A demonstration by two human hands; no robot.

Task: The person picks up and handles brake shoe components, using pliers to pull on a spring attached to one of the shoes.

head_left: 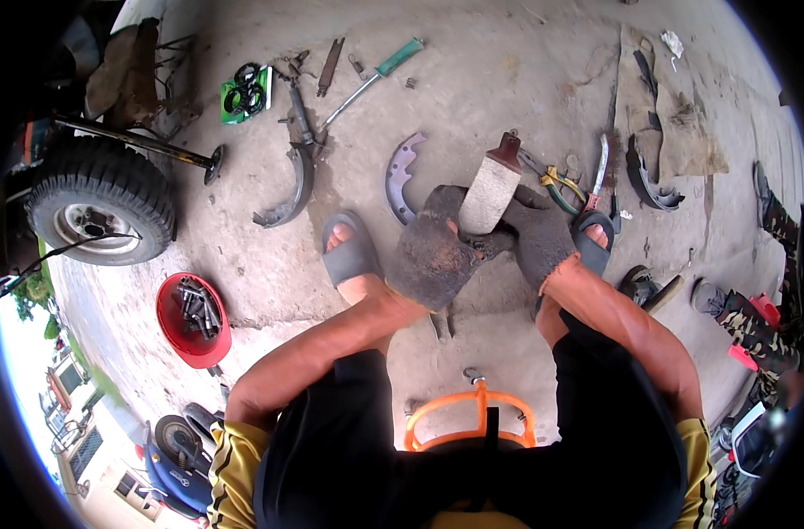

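Note:
Both my hands wear thick, dark, soiled work gloves and meet in front of my knees. Between them stands a brake shoe (489, 196), its pale curved lining facing up and its dark red metal end pointing away from me. My left hand (434, 251) is closed at its near left side, with a bare fingertip showing through the glove. On the right side, my right hand (543, 234) is closed against the same shoe, its fingers partly hidden behind it. A purplish brake shoe (400, 176) lies on the floor just beyond my left hand. Pliers (560, 187) with yellow-green handles lie beyond my right hand.
Dark brake shoes (294, 189) (649, 181) lie left and right. A screwdriver (399, 56) and green package (246, 93) lie farther off. A red helmet (215, 351) holds sockets beside a wheel (102, 207). Beneath me is an orange stool (483, 414); another person's leg (750, 331) is right.

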